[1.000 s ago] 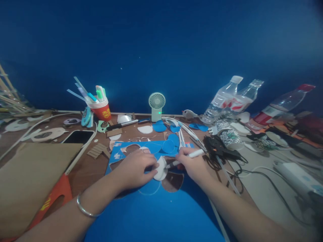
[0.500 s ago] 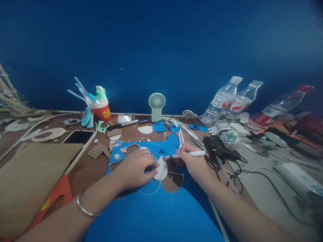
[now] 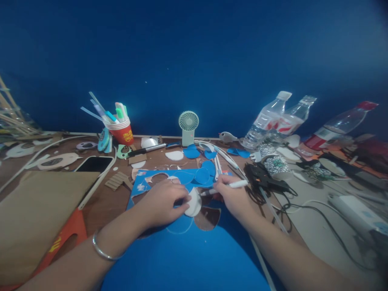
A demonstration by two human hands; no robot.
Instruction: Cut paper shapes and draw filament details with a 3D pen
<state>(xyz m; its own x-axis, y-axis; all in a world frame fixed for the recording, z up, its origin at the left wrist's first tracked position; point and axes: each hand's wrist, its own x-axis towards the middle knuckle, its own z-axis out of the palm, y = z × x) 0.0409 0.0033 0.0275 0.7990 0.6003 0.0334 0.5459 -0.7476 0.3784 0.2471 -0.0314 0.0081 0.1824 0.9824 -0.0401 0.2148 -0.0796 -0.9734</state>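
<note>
My left hand has its fingers closed at the edge of a white rounded cutout, which lies on a blue sheet. The sheet has several holes cut through it and curved pale lines drawn on it. In my right hand is a slim white pen, held between thumb and fingers, its tip close to the right edge of the cutout. Whether the tip touches it I cannot tell. Loose blue cutouts lie just beyond the sheet.
A small fan stands at the wall, a red cup of pens to its left. Plastic bottles, a black glue gun and cables crowd the right. Brown cardboard and a phone are at the left.
My right hand and the pen have shifted slightly to the right, along the cutout's edge. My left hand and the cutout stay almost where they were.
</note>
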